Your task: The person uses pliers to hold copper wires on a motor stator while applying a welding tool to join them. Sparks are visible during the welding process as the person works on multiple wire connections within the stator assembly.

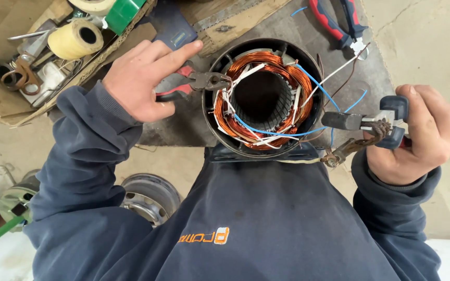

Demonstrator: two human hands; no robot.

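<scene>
Person's left hand (pixel 144 78) grips red-handled needle-nose pliers (pixel 194 83), index finger extended, other fingers wrapped round the handles; the plier tips touch the near rim of the round black motor stator with copper windings (pixel 264 96). Stator stands on end on a dark worn mat (pixel 339 57), directly in front of the person's chest. Right hand (pixel 425 132) closed round grey-handled pliers (pixel 371 122), its nose pointing at the stator's right side, beside blue and white lead wires (pixel 334 73). Red-and-blue pliers (pixel 339 23) lie beyond; cardboard box of tape rolls (pixel 74 39) far left.
</scene>
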